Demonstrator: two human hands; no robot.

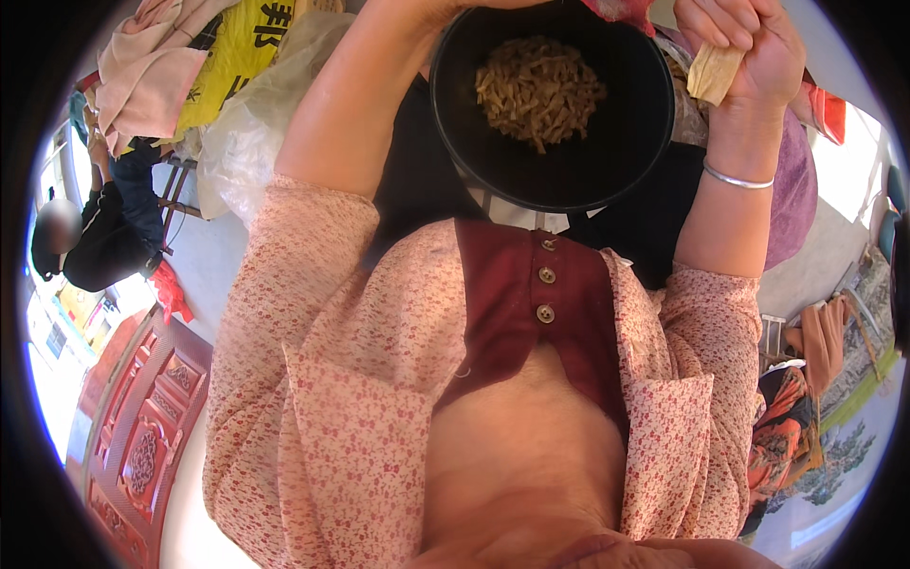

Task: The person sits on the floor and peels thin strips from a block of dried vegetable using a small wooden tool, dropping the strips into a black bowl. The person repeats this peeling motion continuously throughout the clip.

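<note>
A round black basin sits between my dark-trousered knees. A heap of short brown strips, perhaps dried plant matter, lies in its bottom. Beyond the basin's right rim, my right hand is closed around a flat tan piece, whose folded end sticks out below the fingers. Only the edge of my left hand shows above the far rim; the picture's top edge cuts off its fingers. Close to that rim is a pinkish-red item, mostly cut off, perhaps cloth.
Left of my arm are a clear plastic bag, a yellow bag bearing writing and a pink cloth. A person in black sits farther left, near a carved red panel. Purple fabric lies beside my right forearm.
</note>
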